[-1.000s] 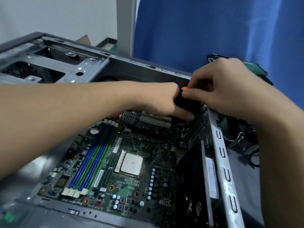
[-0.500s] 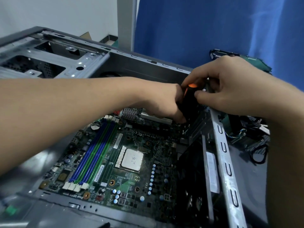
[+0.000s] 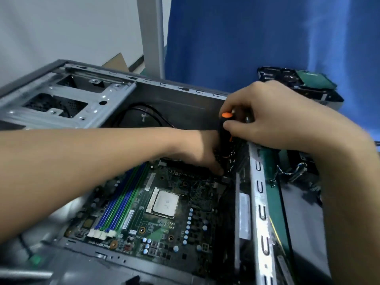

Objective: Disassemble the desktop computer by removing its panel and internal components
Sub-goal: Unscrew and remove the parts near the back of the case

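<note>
The open grey computer case (image 3: 181,99) lies on its side with the green motherboard (image 3: 156,223) inside, its bare CPU (image 3: 165,202) and blue and green memory slots (image 3: 121,204) showing. A black screwdriver with an orange cap (image 3: 225,124) stands upright at the board's far right corner. My right hand (image 3: 273,118) pinches the top of its handle. My left hand (image 3: 201,149) reaches across the board and holds the lower part of the screwdriver, fingertips down at the board. The screwdriver's tip is hidden.
A metal drive cage (image 3: 67,99) fills the case's far left. The case's right wall rail (image 3: 261,212) runs toward me. Removed parts, a drive (image 3: 304,81) and loose cables (image 3: 292,171), lie to the right. A blue curtain (image 3: 267,38) hangs behind.
The view has pulled back and tilted, so the case sits lower in frame. The screwdriver's orange cap now shows fully as my right hand's grip shifts on the handle. Both hands stay at the same corner.
</note>
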